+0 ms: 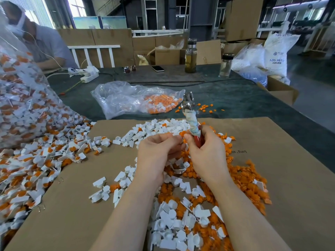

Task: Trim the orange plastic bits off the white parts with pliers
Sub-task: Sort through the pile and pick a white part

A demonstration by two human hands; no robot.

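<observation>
White parts [174, 230] mixed with orange bits [253, 189] lie heaped on the cardboard sheet [72, 214] at six o'clock. Above them, the left hand [155, 151] curls its fingers [172, 137] around something I cannot make out, touching the right hand [206, 153], whose fingers grip the red-handled pliers [192, 120], head pointing to twelve o'clock. At nine o'clock, a clear bag [20, 105] spills untrimmed parts across the bench [244, 98].

1 head-worn wide-angle view, close above the table [235, 98], facing forward and down over the near edge toward the far edge.
</observation>
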